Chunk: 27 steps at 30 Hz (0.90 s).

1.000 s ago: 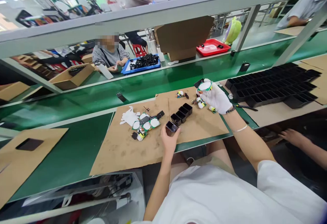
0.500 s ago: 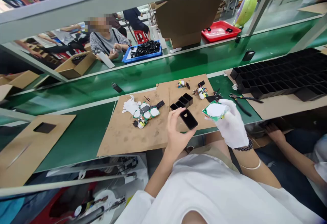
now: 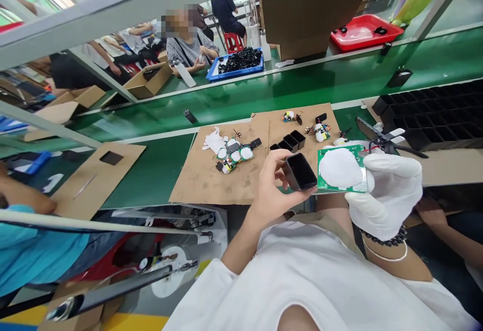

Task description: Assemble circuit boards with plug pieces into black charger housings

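Note:
Bare fingers of my left hand [image 3: 269, 190] grip a small black plastic case [image 3: 300, 171], its hollow side facing me. In a white glove, my right hand [image 3: 388, 195] pinches a green circuit board [image 3: 341, 169] by its right edge. A round white patch covers most of the board, and wires with a black part [image 3: 388, 142] trail behind it. Board and case are close side by side, apart or barely so. Beyond them, several black cases [image 3: 290, 141] stand in a row on the cardboard sheet [image 3: 211, 190].
More circuit boards [image 3: 236, 154] and a white glove [image 3: 214, 141] lie on the cardboard. Rows of black cases [image 3: 433, 109] fill the right side. Across the green bench are a blue tray [image 3: 236, 68] of black parts and a red tray [image 3: 366, 31]. Co-workers sit around.
My right hand has brought the circuit board nearer and turned its white patch toward me. The black case has tilted in my left hand. The view has swung left.

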Each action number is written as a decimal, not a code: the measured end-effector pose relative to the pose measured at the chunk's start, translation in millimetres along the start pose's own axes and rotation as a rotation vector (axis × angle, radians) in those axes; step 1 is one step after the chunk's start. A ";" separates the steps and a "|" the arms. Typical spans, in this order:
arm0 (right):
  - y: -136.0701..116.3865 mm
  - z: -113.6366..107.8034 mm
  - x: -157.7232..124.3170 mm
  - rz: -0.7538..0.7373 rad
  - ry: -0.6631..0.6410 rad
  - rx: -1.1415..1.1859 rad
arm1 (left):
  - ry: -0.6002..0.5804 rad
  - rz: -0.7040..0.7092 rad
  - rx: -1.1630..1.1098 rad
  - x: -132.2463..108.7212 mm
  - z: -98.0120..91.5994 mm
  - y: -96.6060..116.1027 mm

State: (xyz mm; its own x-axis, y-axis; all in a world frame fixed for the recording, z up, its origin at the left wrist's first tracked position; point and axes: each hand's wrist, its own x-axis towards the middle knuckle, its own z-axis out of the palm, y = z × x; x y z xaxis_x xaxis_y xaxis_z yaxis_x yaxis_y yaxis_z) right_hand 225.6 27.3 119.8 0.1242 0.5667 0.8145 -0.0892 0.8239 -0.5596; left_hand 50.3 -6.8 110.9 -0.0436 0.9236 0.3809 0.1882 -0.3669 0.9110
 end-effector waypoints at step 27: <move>-12.4 -5.5 40.5 -0.114 -0.651 -0.075 | -0.094 0.200 0.091 8.2 -15.8 7.6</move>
State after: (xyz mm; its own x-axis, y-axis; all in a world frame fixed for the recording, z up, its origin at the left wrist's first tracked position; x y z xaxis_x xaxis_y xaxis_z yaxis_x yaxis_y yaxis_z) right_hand 237.2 40.1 158.9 -0.4956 0.3777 0.7821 -0.0385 0.8900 -0.4542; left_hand 35.8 -3.8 123.5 0.0947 0.8414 0.5321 0.2722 -0.5360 0.7991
